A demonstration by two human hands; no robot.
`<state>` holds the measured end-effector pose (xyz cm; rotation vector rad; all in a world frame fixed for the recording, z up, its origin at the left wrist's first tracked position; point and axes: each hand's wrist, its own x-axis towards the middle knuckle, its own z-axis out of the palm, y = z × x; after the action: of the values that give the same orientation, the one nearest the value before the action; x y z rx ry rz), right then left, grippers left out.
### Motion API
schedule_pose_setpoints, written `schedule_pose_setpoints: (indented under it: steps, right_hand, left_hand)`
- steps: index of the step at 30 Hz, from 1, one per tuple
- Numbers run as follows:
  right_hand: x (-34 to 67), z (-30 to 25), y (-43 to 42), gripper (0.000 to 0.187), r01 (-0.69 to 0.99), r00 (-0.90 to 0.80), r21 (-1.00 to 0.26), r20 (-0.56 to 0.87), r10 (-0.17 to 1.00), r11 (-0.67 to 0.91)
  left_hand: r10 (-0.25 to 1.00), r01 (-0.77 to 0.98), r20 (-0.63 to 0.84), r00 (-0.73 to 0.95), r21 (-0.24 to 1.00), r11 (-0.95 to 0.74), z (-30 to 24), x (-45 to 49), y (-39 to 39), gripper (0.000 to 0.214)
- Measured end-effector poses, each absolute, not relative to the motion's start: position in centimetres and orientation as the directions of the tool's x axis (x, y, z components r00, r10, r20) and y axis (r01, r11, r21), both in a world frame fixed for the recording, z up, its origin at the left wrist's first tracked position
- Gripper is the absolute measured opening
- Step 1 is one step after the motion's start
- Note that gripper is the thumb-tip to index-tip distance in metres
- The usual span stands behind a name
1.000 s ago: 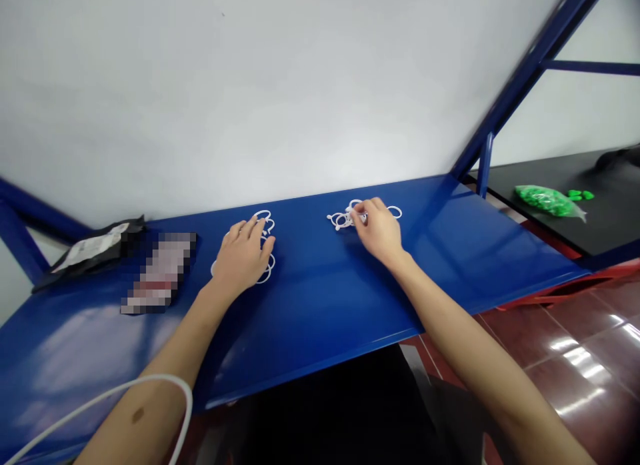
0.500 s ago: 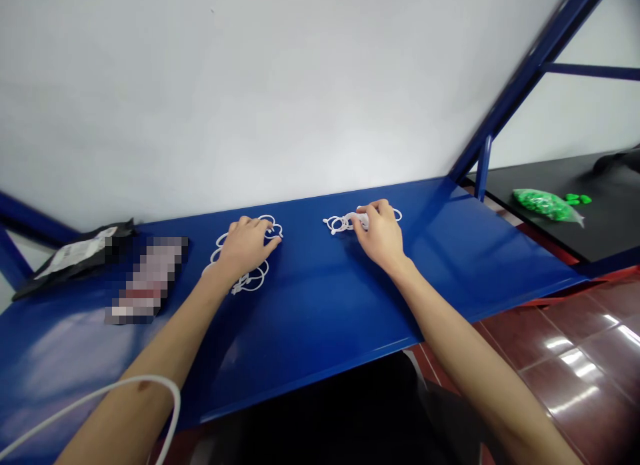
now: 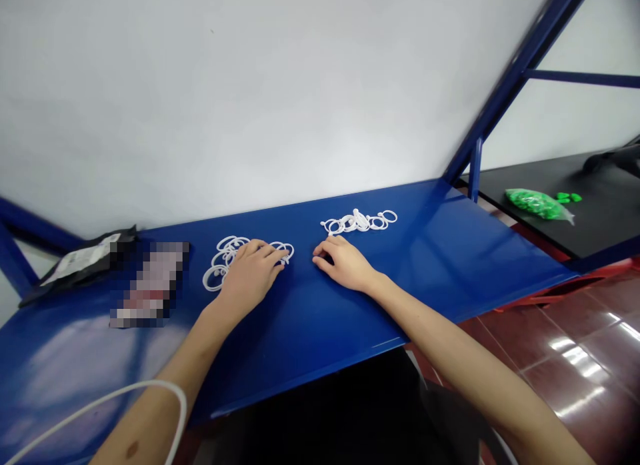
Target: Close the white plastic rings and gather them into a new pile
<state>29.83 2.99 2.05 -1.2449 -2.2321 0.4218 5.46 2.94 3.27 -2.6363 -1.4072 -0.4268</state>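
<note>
Across a blue tabletop point(image 3: 310, 331), white rings point(image 3: 227, 255) lie at ten o'clock from the loosely spread left hand point(image 3: 251, 271), more rings point(image 3: 359, 221) at one o'clock from the curled right hand point(image 3: 345, 262), its grip unclear.

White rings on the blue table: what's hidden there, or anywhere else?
From the head view:
Thin white rings, left pile: some covered by the left hand; count unclear.
Flat greyish-pink packet: details lost in blocky blur.
Curved white cord: ends cut off by the picture's edges.
Black object, far right: cut off by the right edge.
</note>
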Motion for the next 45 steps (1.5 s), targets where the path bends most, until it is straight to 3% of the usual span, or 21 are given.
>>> schedule_pose_setpoints:
  steps: [15, 17, 21, 25, 28, 32, 37, 45]
  right_hand:
    - [30.3, 2.1, 3.1, 0.008, 0.666, -0.444, -0.504, 0.323, 0.835, 0.550]
    - [30.3, 2.3, 2.9, 0.011, 0.655, -0.430, -0.528, 0.328, 0.841, 0.541]
    - [29.9, 2.8, 2.2, 0.036, 0.529, -0.445, -0.637, 0.354, 0.822, 0.561]
    - [29.2, 3.2, 1.7, 0.025, 0.414, -0.485, -0.679, 0.399, 0.778, 0.606]
    - [28.8, 3.4, 1.5, 0.020, 0.375, -0.440, -0.757, 0.363, 0.822, 0.535]
    - [28.7, 3.6, 1.4, 0.021, 0.331, -0.415, -0.809, 0.337, 0.845, 0.485]
    - [29.1, 3.6, 1.3, 0.019, 0.359, -0.461, -0.766, 0.350, 0.815, 0.533]
    - [29.6, 3.1, 0.9, 0.019, 0.486, -0.545, -0.570, 0.394, 0.740, 0.662]
  left_hand:
    - [0.822, 0.825, 0.332, 0.462, 0.178, -0.536, 4.0, 5.0, 3.0, 0.028]
    - [0.810, 0.788, 0.379, 0.448, 0.261, -0.558, 4.3, 5.6, 2.7, 0.026]
    - [0.824, 0.612, 0.389, 0.413, 0.552, -0.567, 4.4, 7.5, 1.5, 0.021]
    - [0.892, 0.357, 0.260, 0.370, 0.847, -0.395, 3.7, 9.0, 0.8, 0.016]
    - [0.934, 0.189, 0.204, 0.294, 0.945, -0.266, 3.2, 9.3, 1.0, 0.019]
    - [0.950, 0.139, 0.179, 0.257, 0.966, -0.220, 3.0, 9.2, 1.3, 0.020]
    - [0.941, 0.227, 0.211, 0.265, 0.935, -0.274, 2.5, 9.3, 1.0, 0.017]
    - [0.849, 0.551, 0.427, 0.312, 0.646, -0.528, 1.9, 9.0, 0.3, 0.011]
